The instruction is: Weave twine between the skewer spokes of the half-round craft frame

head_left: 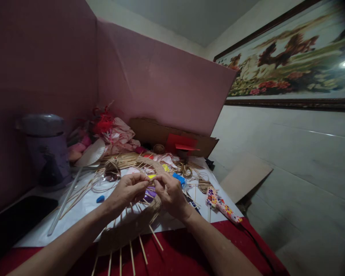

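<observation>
A woven piece (119, 234) lies below left grip (132, 189) and right grip (170, 191), fingertips pressed together.

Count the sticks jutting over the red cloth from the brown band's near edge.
6 along the near edge of the brown band, left to right: leftmost stick, second stick, third stick, fourth stick, fifth stick, rightmost stick. More may be hidden.

Dim light fills the room. At left the panel (40, 69) sinks into deep shadow and the cup (50, 157) looks murky; the white sheet (87, 180) and right wall (290, 142) are paler. Hard glare spots the picture (284, 61) at far right. Edges stretch, the upper right corner blackens, and detail between the hands (171, 191) blurs.
</observation>
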A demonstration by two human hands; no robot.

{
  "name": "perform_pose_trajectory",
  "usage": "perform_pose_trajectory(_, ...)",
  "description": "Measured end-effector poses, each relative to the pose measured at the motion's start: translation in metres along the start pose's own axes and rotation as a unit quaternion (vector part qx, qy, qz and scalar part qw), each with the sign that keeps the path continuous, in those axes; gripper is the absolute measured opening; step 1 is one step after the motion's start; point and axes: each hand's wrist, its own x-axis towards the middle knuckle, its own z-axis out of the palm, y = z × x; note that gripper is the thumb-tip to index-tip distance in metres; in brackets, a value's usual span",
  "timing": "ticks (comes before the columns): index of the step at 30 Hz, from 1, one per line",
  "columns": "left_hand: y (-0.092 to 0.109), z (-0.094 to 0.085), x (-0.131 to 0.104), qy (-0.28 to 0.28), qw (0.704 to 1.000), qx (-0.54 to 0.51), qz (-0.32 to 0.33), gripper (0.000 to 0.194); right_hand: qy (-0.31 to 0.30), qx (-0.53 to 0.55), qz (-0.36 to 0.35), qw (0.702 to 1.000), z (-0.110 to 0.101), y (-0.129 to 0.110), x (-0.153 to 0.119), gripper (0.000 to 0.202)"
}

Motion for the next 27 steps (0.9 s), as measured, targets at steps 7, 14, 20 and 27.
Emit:
perform_pose_trajectory(7, -0.0025, -0.0002, 0.0016, -0.009, 0.998, -0.067, -0.012, 0.024, -0.041, 0.221, 0.169, 0.96, 0.0019, 0.0059, 0.0042, 0.023)
perform_pose_trajectory(14, 0.0029, 0.001, 0.0002, 0.019, 0.999, -0.034, -0.023, 0.032, -0.025, 0.169, 0.128, 0.977, 0.0007, 0.0054, 0.0016, 0.014)
perform_pose_trajectory(20, 0.0021, 0.0005, 0.0017, 0.03, 0.999, 0.026, -0.008, 0.033, -0.019, 0.067, 0.083, 0.994, -0.0015, 0.0007, 0.0009, 0.011)
perform_pose_trajectory(27, -0.005, 0.0001, 0.0063, 0.056, 0.997, 0.047, 0.015, 0.029, -0.015, -0.03, 0.012, 0.999, 0.0046, 0.0036, -0.0035, 0.011)
